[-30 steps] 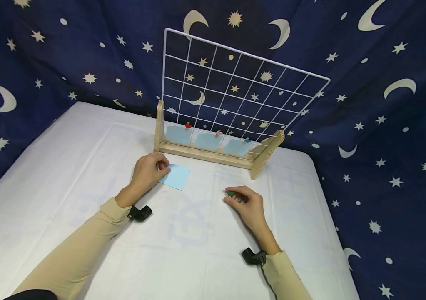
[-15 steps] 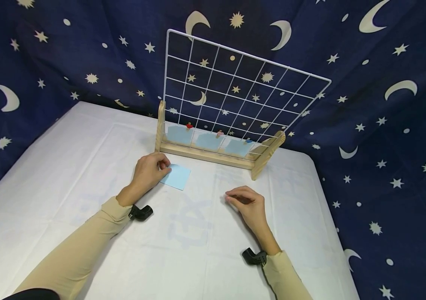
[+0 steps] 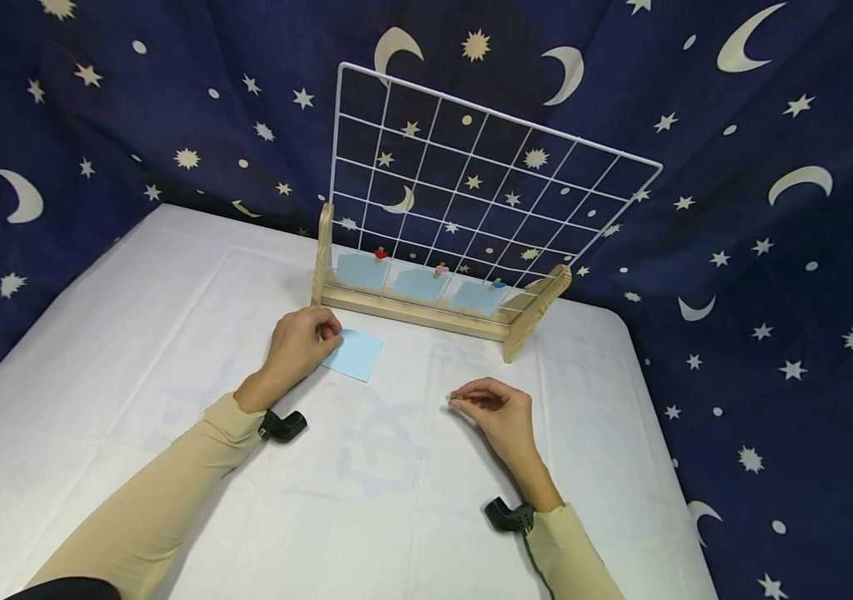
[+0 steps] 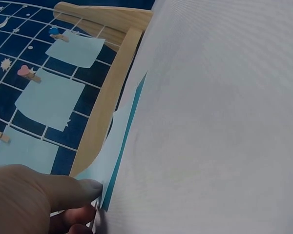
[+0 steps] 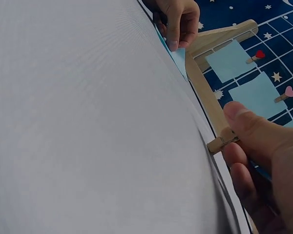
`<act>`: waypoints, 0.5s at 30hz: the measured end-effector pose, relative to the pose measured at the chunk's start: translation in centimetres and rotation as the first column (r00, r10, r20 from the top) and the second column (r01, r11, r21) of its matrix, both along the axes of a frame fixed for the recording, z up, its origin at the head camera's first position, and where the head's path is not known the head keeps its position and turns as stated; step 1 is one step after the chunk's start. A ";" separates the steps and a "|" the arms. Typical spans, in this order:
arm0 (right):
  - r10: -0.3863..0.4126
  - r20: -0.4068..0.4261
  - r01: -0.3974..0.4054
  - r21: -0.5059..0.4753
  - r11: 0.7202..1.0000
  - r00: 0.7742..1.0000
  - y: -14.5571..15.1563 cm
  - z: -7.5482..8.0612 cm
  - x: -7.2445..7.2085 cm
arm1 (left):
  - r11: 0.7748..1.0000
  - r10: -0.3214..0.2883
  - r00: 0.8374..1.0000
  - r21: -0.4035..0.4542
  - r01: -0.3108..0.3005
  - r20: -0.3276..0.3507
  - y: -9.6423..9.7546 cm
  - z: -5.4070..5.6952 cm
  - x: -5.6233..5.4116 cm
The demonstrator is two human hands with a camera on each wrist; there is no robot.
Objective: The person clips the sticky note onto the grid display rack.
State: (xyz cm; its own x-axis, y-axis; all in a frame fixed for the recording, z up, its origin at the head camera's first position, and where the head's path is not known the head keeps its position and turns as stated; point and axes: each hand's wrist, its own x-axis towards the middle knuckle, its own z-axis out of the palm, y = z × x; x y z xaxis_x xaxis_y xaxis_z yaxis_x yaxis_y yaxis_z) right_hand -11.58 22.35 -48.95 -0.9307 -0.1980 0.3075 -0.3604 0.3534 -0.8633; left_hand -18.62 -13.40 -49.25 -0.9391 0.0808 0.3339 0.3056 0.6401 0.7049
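My left hand (image 3: pixel 298 340) pinches the left edge of a light blue paper sheet (image 3: pixel 357 356), with the thumb on top. In the left wrist view the sheet (image 4: pixel 118 141) is seen nearly edge-on, close over the white cloth. Farther right, my right hand (image 3: pixel 497 410) holds a small wooden clothespin (image 5: pixel 220 144) between thumb and fingers. The clothespin's bare wooden end points out past the fingertips, and its other end is hidden in the hand. A gap of white cloth separates the clothespin from the sheet.
Behind the hands stands a white wire grid (image 3: pixel 497 154) on a wooden stand (image 3: pixel 414 315). Three light blue sheets hang low on it, held by clothespins with a red heart (image 3: pixel 381 253), a pink heart (image 3: pixel 441 269) and a blue top (image 3: pixel 499 284). A star-patterned curtain hangs behind.
The green top of the clothespin in my right hand showed one second ago; now it is out of sight as the fingers have shifted around it. The left hand and its sheet stay put.
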 end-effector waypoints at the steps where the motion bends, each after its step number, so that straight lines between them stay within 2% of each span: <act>1: 0.000 -0.001 0.000 0.007 1.000 1.000 -0.2 0.3 0.1 | 1.000 0.003 1.000 0.001 -0.003 -0.001 -0.1 0.0 0.0; 6: 0.006 -0.009 -0.006 0.046 0.999 1.000 -0.9 1.8 0.9 | 1.000 0.007 1.000 0.007 -0.007 0.004 -0.2 -0.2 0.1; 11: 0.022 -0.004 -0.022 0.075 0.997 1.000 -0.9 2.3 1.3 | 1.000 0.007 1.000 0.011 -0.007 0.006 -0.3 -0.2 0.1; 15: 0.028 -0.035 -0.025 0.096 0.995 0.999 -1.0 2.4 1.2 | 1.000 0.009 1.000 0.015 -0.009 -0.004 -0.3 -0.1 0.0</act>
